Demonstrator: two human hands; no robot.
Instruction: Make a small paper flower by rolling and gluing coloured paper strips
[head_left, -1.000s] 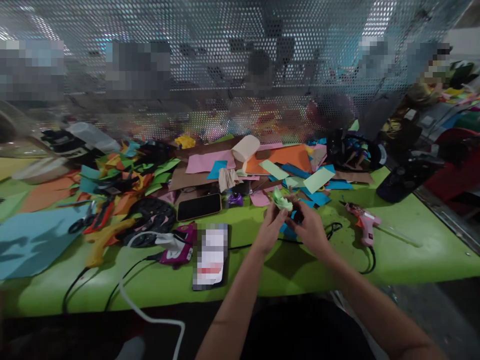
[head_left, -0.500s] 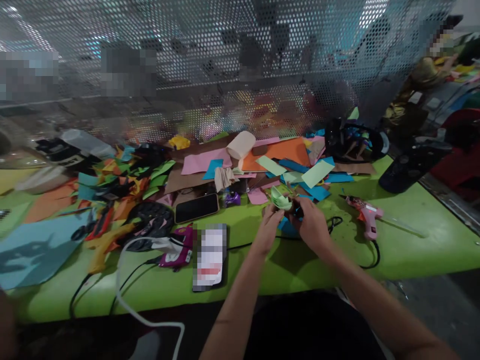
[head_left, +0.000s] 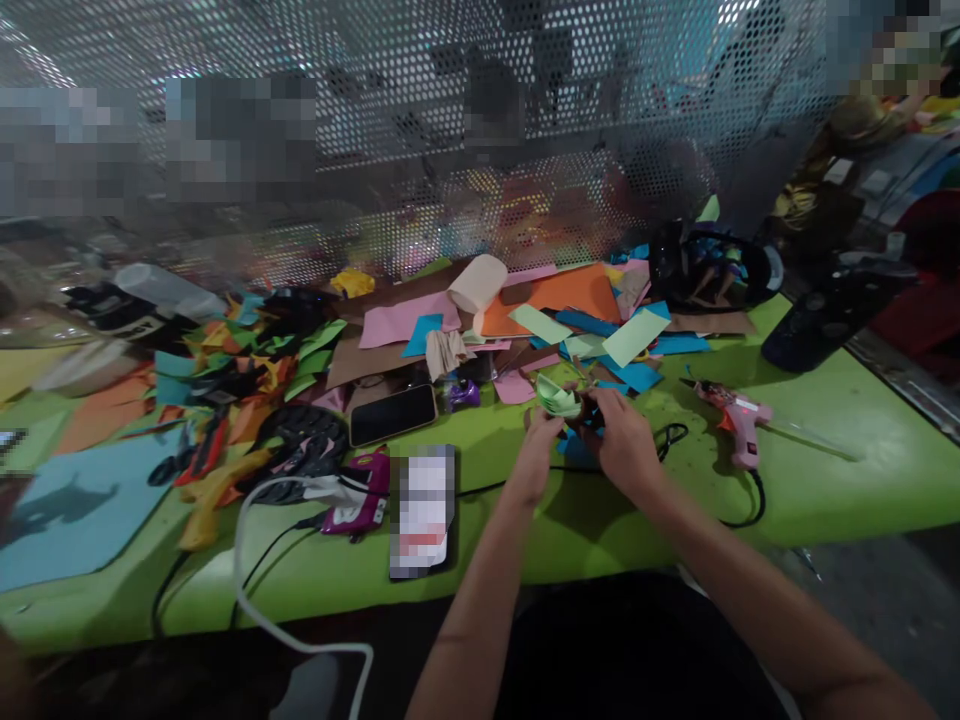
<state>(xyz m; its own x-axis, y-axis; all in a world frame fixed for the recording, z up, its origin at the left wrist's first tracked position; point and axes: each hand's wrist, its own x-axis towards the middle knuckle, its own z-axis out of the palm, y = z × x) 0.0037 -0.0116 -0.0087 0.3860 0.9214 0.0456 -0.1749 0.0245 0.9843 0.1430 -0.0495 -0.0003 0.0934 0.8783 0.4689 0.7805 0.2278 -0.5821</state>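
Both hands meet over the green table (head_left: 810, 480), a little right of its middle. My left hand (head_left: 535, 455) pinches the lower edge of a pale green folded paper piece (head_left: 558, 397). My right hand (head_left: 624, 440) has its fingers curled against the same piece from the right, with something dark and small under the fingertips that I cannot make out. Blue paper scraps (head_left: 574, 447) lie on the table just beneath the hands.
A pink glue gun (head_left: 735, 420) with a black cord lies right of the hands. Left of them are a black phone (head_left: 394, 413), a purple device (head_left: 356, 500), white cable and a heap of coloured paper (head_left: 247, 360). A perforated metal screen (head_left: 420, 130) rises behind the table.
The hands stay together on the green paper piece, drifting slightly up and right in view as the camera shifts. Nothing was let go or picked up.
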